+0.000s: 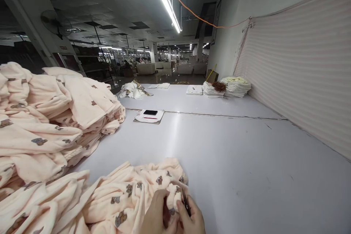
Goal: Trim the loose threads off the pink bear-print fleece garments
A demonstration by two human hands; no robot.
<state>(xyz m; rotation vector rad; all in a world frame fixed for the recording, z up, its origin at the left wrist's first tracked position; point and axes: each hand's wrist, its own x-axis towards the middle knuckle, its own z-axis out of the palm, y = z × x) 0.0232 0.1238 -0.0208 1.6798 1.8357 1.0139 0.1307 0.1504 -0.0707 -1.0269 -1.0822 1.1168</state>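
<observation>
A soft peach fleece garment (108, 192) printed with small brown bears lies bunched at the front of the table. My left hand (157, 214) pinches a fold of it near the garment's right end. Close beside it, my right hand (192, 219) grips small dark thread snips (186, 202), their tips pointing up and away from me. The right thumb and fingertip also touch the fleece fold. Part of the snips is hidden in the palm, and the lower edge of the frame cuts off both wrists.
A tall pile of matching peach fleece (55, 117) fills the left side. Farther back lie a clipboard of paper (139, 119) with a black phone (150, 112) and a red pen, white cloth scraps (132, 89) and folded white stacks (237, 88). A striped cloth (298, 58) hangs along the right.
</observation>
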